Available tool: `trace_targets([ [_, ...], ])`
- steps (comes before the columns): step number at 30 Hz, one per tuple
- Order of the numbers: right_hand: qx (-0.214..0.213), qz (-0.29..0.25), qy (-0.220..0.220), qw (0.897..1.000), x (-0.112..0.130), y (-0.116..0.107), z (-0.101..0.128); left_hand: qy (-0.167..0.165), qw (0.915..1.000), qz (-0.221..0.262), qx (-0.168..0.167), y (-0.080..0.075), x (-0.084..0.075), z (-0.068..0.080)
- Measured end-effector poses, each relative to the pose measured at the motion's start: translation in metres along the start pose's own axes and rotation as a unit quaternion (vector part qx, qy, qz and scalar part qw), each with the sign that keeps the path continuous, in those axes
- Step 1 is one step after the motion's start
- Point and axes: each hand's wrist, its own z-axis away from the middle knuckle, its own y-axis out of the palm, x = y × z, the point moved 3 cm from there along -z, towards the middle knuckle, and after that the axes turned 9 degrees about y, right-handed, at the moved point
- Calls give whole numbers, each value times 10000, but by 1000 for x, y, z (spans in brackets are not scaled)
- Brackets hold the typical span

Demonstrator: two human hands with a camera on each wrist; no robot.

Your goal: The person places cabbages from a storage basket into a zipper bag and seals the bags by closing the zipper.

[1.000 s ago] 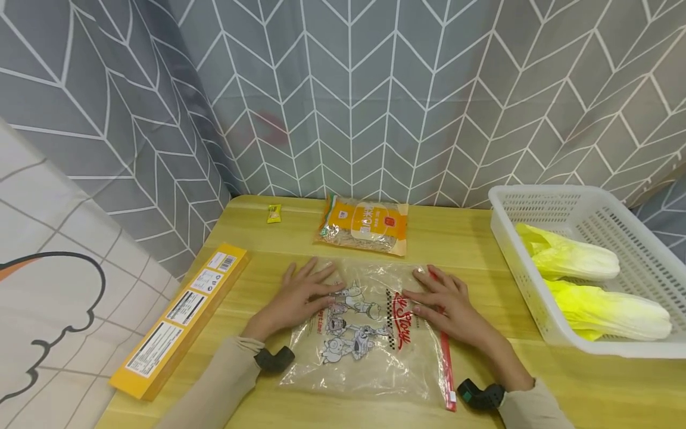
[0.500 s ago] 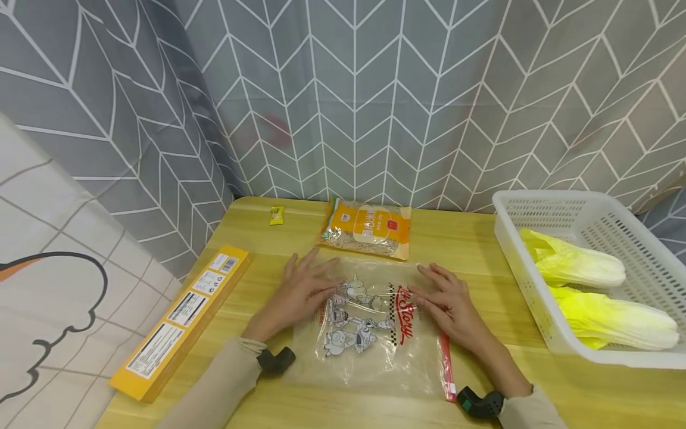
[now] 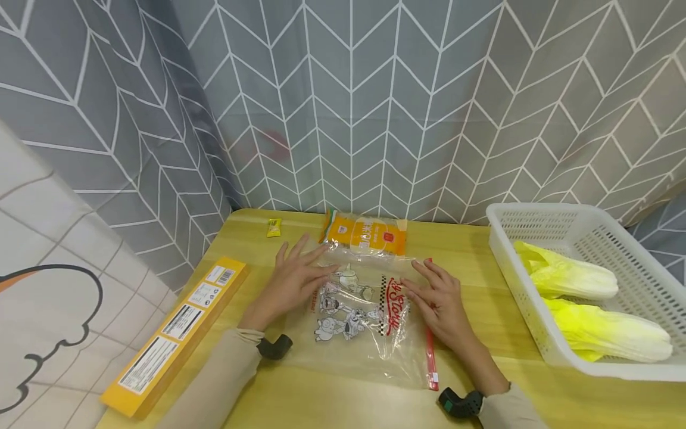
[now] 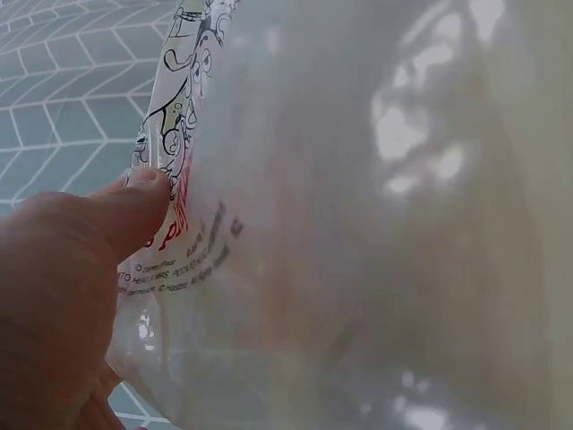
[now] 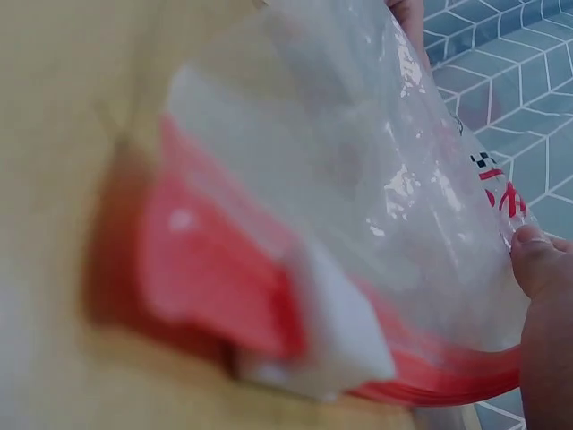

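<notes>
A clear zip bag (image 3: pixel 356 345) with a cartoon print and a red zipper strip (image 3: pixel 430 351) lies flat on the wooden table (image 3: pixel 471 256). My left hand (image 3: pixel 295 280) rests on the bag's left edge with fingers spread straight. My right hand (image 3: pixel 439 301) lies flat on its right part, beside the zipper. In the left wrist view my thumb (image 4: pixel 134 210) touches the printed bag (image 4: pixel 358 224). The right wrist view shows the red zipper end (image 5: pixel 224 287) up close and a thumb tip (image 5: pixel 537 260) against the plastic. The bag's far edge overlaps an orange food packet (image 3: pixel 367 233).
A white perforated basket (image 3: pixel 504 250) at the right holds two pale cabbages (image 3: pixel 568 277) (image 3: pixel 611 330). A long yellow box (image 3: pixel 177 333) lies along the table's left edge. A small yellow sweet (image 3: pixel 274 227) sits at the back left. A patterned curtain (image 3: pixel 375 107) hangs behind.
Both hands have slid forward over the bag, which has shifted away from me until its far edge reaches the orange packet. The fingers stay flat.
</notes>
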Motion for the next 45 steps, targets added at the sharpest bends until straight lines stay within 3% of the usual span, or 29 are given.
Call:
trace_targets([
  [5, 230, 258, 295, 9990, -1, 6, 3, -164, 9998, 58, 105, 8, 7, 4],
  [13, 759, 578, 580, 9938, -5, 8, 4, -296, 9979, -8, 576, 16, 12, 3],
  [22, 1473, 949, 832, 9810, -8, 10, 12, -418, 9936, -84, 1044, 19, 10, 6],
  [34, 1829, 1473, 899, 9679, -7, 12, 5, -257, 9848, 244, 1701, 3, -17, 2],
  [39, 1853, 1596, 1008, 9644, -7, 13, 6, -226, 9766, 326, 2115, 14, -34, 0],
  [45, 1754, 1696, 1177, 9626, -7, 12, 9, -673, 9719, 200, 2247, 27, -50, 0],
])
